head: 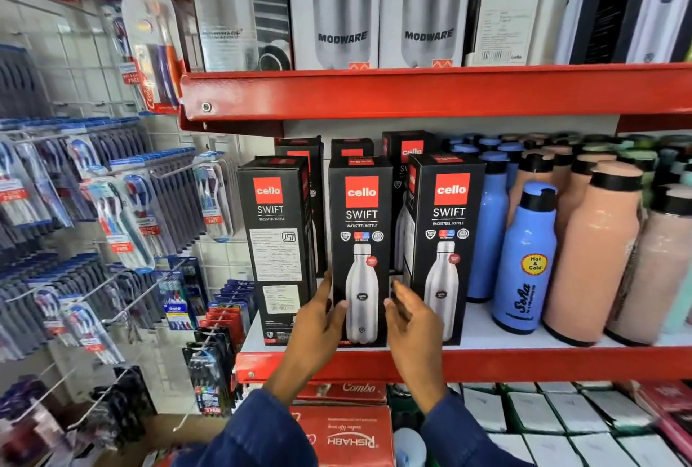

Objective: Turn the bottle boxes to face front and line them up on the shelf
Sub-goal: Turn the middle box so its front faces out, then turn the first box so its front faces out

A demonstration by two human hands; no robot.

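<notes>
Three black Cello Swift bottle boxes stand along the front of the white shelf [483,331]. The middle box [360,227] and the right box [447,242] show the bottle picture. The left box [279,242] shows its label side with small print and a barcode. More black boxes [410,150] stand behind them. My left hand [318,320] grips the lower left edge of the middle box, thumb on its front. My right hand [410,317] is at the box's lower right edge, fingers spread and slightly blurred; contact is unclear.
Blue [524,264] and peach bottles [591,257] crowd the shelf to the right. A red shelf lip [524,363] runs below, another red shelf [412,92] with Modware boxes above. Toothbrush packs [123,219] hang on hooks to the left. Red and white boxes fill the lower shelf.
</notes>
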